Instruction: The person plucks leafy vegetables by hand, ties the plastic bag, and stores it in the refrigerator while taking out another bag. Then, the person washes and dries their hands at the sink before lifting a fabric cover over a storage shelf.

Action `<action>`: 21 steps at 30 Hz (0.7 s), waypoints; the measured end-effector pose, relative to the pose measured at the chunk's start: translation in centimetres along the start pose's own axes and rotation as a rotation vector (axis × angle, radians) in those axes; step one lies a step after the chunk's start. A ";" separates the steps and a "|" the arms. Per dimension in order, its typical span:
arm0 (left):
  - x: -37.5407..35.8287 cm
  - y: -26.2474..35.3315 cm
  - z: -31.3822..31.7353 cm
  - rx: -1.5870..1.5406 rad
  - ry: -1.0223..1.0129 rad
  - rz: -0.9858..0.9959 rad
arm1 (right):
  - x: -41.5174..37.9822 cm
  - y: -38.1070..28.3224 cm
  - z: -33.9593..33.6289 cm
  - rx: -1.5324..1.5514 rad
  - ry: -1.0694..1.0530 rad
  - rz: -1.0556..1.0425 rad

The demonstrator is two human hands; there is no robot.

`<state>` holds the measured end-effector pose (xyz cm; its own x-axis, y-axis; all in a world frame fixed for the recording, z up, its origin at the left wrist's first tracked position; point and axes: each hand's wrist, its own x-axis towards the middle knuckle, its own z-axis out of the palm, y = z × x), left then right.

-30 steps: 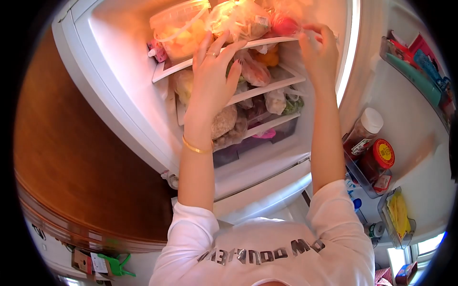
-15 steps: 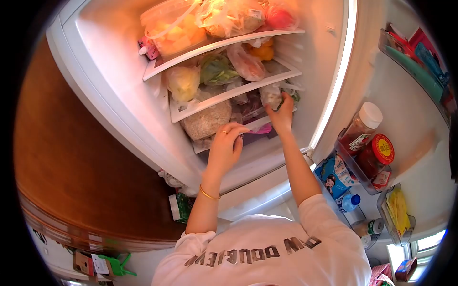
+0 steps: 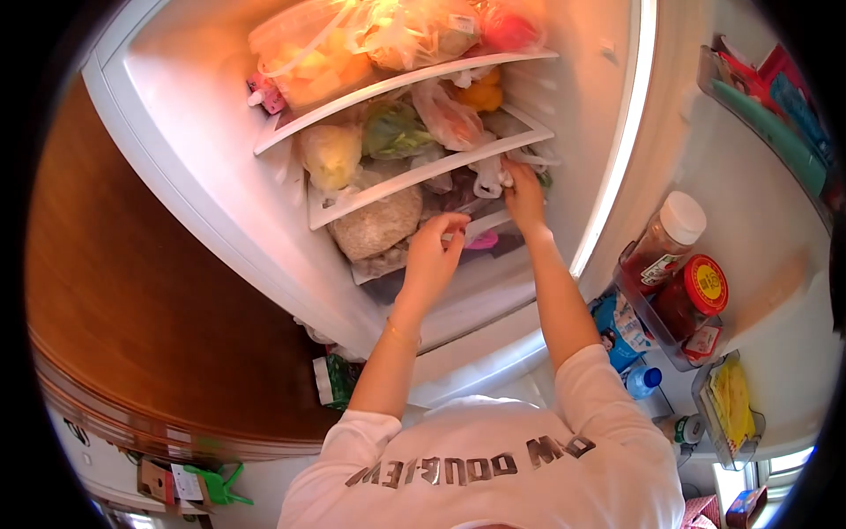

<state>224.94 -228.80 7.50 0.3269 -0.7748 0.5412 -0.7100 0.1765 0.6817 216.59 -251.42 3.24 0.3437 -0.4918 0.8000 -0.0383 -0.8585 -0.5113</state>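
My right hand (image 3: 526, 196) reaches into the lower right of the fridge, under the lower shelf's right end. Its fingers are closed on a white plastic bag (image 3: 487, 180), whose contents I cannot make out. My left hand (image 3: 432, 256) is in front of the lowest compartment, fingers half bent and a little apart from the thumb, with nothing visible in them. Left of it sits a clear bag of pale grain-like food (image 3: 381, 225). Something bright pink (image 3: 483, 240) shows in the drawer between my hands. Dark bagged items (image 3: 458, 196) lie behind.
The lower shelf (image 3: 397, 187) edge passes just above my hands. Bagged leafy greens (image 3: 395, 130) and a yellowish bagged vegetable (image 3: 331, 157) rest higher up. On the right, the open door holds a red-lidded jar (image 3: 702, 286) and a white-capped bottle (image 3: 674, 231). A brown wooden panel (image 3: 176, 291) stands left.
My right hand has shifted slightly up, and the white bag in it now hangs lower and to the left. My left hand has moved right and upward, its fingers spreading a little.
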 end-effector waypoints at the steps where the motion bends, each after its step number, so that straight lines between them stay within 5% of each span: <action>1: 1.1 -0.8 1.1 -0.130 -0.006 -0.094 | -0.1 0.2 0.3 -0.026 -0.004 0.014; 5: 4.2 -1.2 4.5 -0.423 0.013 -0.437 | 0.1 0.9 1.2 -0.280 0.060 -0.021; 11: 6.8 -2.6 7.4 -0.776 0.084 -0.470 | 0.3 0.4 1.4 -0.360 0.069 -0.067; 14: 7.3 -2.5 7.5 -0.843 0.146 -0.510 | -1.2 -0.8 -0.5 -0.013 0.042 0.049; 21: 7.2 -2.9 7.3 -0.906 0.153 -0.493 | -5.5 -4.1 -4.1 0.279 0.178 0.404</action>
<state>224.79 -239.30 5.86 0.5738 -0.8107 0.1159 0.2369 0.2998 0.9241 211.01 -245.78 2.20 0.1876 -0.8139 0.5500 0.1249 -0.5356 -0.8352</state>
